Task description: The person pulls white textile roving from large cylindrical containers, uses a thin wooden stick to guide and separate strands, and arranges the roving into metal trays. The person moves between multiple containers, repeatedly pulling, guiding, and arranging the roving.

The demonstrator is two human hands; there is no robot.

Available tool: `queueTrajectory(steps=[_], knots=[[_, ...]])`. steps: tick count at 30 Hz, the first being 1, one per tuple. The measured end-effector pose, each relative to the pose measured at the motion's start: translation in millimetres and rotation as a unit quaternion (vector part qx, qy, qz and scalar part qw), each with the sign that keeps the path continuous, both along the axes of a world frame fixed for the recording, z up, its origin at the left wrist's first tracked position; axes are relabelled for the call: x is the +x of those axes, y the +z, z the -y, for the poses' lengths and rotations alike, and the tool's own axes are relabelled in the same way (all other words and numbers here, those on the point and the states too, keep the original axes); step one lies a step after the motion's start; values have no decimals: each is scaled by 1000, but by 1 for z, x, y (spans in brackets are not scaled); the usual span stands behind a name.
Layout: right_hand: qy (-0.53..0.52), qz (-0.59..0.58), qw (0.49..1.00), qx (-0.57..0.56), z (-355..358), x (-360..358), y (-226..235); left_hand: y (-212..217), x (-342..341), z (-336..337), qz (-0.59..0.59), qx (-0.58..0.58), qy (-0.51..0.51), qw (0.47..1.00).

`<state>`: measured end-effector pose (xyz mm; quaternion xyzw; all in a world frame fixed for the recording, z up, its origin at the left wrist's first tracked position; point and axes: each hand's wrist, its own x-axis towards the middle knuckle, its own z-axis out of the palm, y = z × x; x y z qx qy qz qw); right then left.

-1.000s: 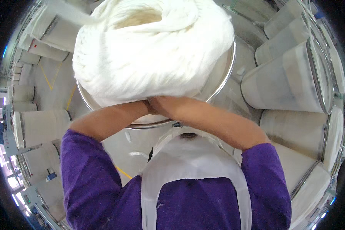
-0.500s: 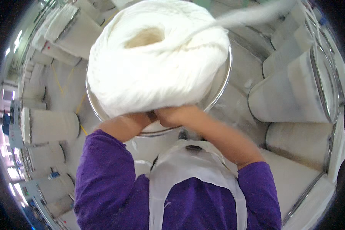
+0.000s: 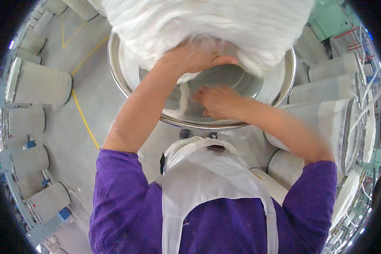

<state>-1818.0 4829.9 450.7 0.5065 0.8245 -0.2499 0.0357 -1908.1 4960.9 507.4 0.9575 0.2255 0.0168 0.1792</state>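
A large, thick coil of white fibre sliver [image 3: 207, 21] is tipped up at the far side of a round can with a shiny metal rim [image 3: 207, 125]. My left hand [image 3: 194, 57] rests against the coil's underside, its thumb stretched out; the fingertips are partly sunk in the fibre. Inside the can's mouth, my right hand [image 3: 220, 101] is closed, slightly blurred, over the grey inner plate [image 3: 252, 86]. What its fingers hold, if anything, I cannot make out. A loose strand of sliver [image 3: 184, 99] hangs just left of it.
Several white cans [image 3: 42, 82] stand along the left, beyond a yellow floor line [image 3: 84, 116]. More cans [image 3: 321, 120] crowd close on the right, with pale sliver strands trailing over them. Green machinery [image 3: 336, 23] stands at the far right.
The coil has tipped up and away from me, baring the can's inside. My hands, together at its near edge before, have separated; the right now reaches into the can.
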Motion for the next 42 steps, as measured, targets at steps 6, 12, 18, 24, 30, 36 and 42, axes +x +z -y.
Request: queueTrajectory(steps=[6, 12, 18, 24, 30, 36, 42], knots=[[45, -20, 998, -48, -67, -36, -46, -10, -5, -9, 73, -117, -37, 990], [41, 10, 985, -169, -43, -10, 13, -9, -5, -16, 33, -112, -30, 993], [-140, -186, 972, -18, 96, 107, 112, 5, -5, -15, -24, -154, -1, 988], [-265, -894, 314, 178, 277, 211, 0, 6, 5, -2, -139, -193, 71, 969], [-413, -868, -4, 276, 319, 112, -132, -8, 3, 19, -160, -154, 19, 975], [-352, -912, -31, 207, 286, 77, -147, -1, 1, 54, -198, -252, -248, 914], [-386, -904, -18, 183, 321, 100, -155, 28, 4, 138, 247, -240, -305, 888]])
